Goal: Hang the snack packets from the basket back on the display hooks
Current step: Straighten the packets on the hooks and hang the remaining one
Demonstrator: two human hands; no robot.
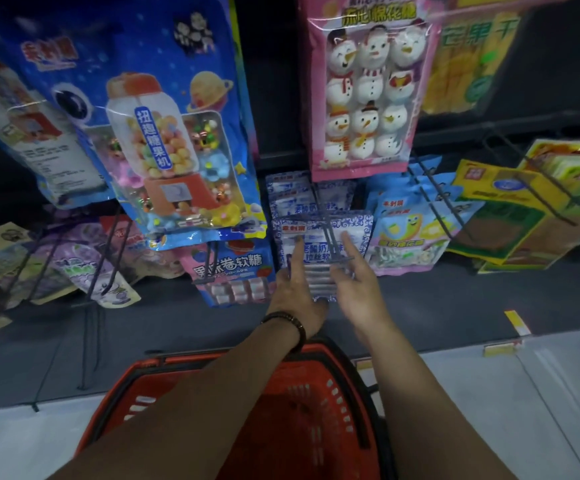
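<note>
**Both hands on front packet at the hook, seating not confirmed**

Left hand (295, 292): index finger straight up along the left edge of the blue-and-white packet (318, 271). Can't tell whether the thumb pinches the lower edge. Right hand (359, 285): fingers straight and spread, at the packet's right edge, gripping nothing. The hands are apart, with the packet between them.

The packet hangs long axis vertical, directly ahead of both hands and frontmost in its row. The wire hook (328, 233) projects toward the person across its upper half. Neither hand is clearly nearer; the left sits lower.

Judgement: hang is nearly done, next check is that the hole sits on the prong. Blur hides it.

Neighbours: pink roll-candy packet (233, 268) just left, pale blue packet (406, 233) just right. The red basket (337, 407) sits below the forearms.
</note>
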